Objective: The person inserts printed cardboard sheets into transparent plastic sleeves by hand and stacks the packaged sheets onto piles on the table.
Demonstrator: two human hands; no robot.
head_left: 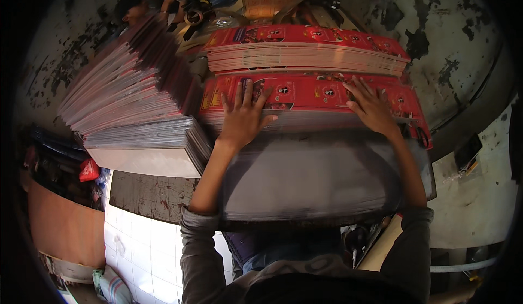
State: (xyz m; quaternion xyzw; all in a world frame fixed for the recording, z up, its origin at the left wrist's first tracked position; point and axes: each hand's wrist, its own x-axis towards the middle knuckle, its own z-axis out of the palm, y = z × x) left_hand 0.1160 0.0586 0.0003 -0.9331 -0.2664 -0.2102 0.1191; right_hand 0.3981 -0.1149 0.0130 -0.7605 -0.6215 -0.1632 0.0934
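Note:
A stack of red printed cardboard sheets [305,94] lies across the table in front of me. My left hand [243,116] rests flat on its left part, fingers spread. On the right part of the same stack lies my right hand [372,106], its fingers apart too. Neither hand grips anything. Just behind is a second stack of red printed sheets [310,58], with its pale edges facing me. A dark grey, smooth surface [310,176] fills the space between my forearms; I cannot tell whether it is a board or a sheet.
Left of my left arm stands a tall, fanned pile of sheets [131,91], leaning and uneven. The worn table edge [147,195] shows below it. Another person [133,9] is at the far left. A tape roll [193,17] lies among clutter at the back. Stained walls [436,26] rise behind.

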